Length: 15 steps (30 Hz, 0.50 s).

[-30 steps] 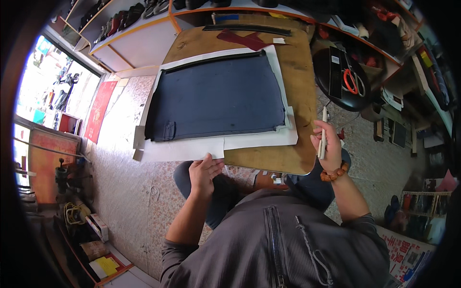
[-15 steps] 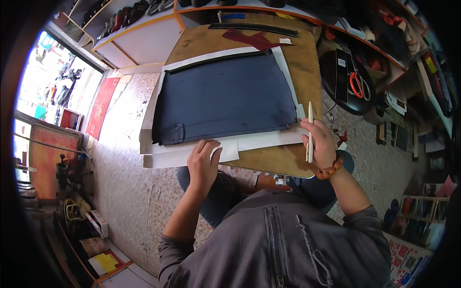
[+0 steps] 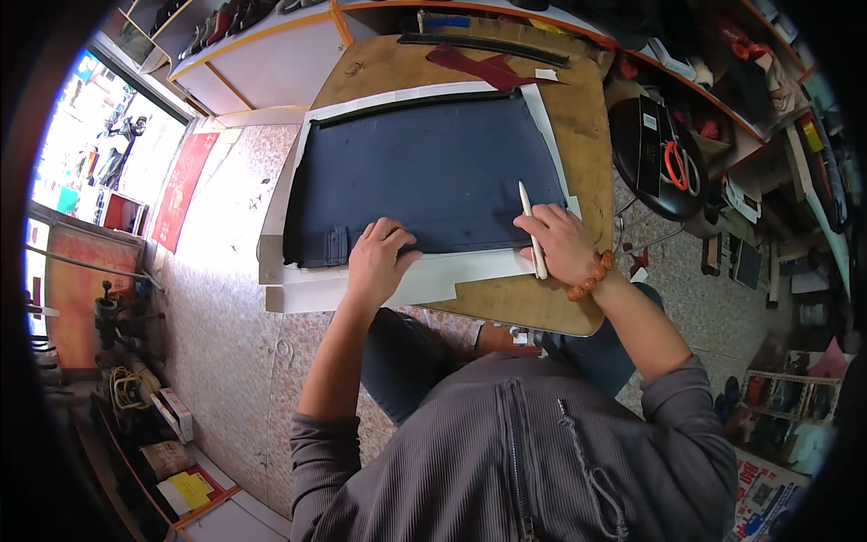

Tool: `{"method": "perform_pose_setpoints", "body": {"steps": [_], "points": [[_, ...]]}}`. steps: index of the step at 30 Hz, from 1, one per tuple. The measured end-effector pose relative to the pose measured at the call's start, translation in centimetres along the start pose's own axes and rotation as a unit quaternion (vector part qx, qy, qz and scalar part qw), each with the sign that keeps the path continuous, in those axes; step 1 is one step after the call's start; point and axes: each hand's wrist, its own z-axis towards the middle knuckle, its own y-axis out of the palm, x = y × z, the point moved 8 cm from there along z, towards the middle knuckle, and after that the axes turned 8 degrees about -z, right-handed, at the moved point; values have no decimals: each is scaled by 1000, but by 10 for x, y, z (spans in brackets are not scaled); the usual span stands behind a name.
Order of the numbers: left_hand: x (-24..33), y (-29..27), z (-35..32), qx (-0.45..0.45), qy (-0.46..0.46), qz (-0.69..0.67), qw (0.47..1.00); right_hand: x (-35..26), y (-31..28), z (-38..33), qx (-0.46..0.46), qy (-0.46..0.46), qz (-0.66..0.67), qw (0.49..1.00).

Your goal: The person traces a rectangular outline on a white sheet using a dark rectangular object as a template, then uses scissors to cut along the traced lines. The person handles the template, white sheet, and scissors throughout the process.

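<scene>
A dark blue panel of leather-like or cloth material (image 3: 424, 172) with black edges lies flat on white sheets (image 3: 424, 280) on the wooden table (image 3: 578, 126). Near its lower left corner sits a small stitched strip (image 3: 336, 246). My left hand (image 3: 379, 262) rests on the panel's near edge, fingers bent and thumb apart, holding nothing. Between the thumb and fingers of my right hand (image 3: 560, 242) is a slim cream-coloured pointed stick (image 3: 538, 257), its tip angled away over the panel. That hand is at the panel's near right corner, and its fingertips are partly hidden.
Dark red scraps (image 3: 470, 65), a small white piece (image 3: 545, 74) and a long black strip (image 3: 483, 50) lie at the table's far end. To the right stands a round black stool (image 3: 646, 185) with orange-handled scissors (image 3: 673, 164). Shoe shelves (image 3: 262, 54) line the back.
My right hand has moved left and inward with the stick, from beside the panel onto its near right corner. My left hand has slid slightly farther forward onto the near edge.
</scene>
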Motion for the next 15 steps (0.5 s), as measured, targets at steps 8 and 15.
{"method": "perform_pose_setpoints", "body": {"steps": [8, 15], "points": [[-10, 4, 8, -16, 11, -12, 1000, 16, 8, 11, -15, 30, 35, 999], [-19, 6, 19, -49, -28, -49, 997, 25, 18, 16, -86, 91, 122, 985]]}}
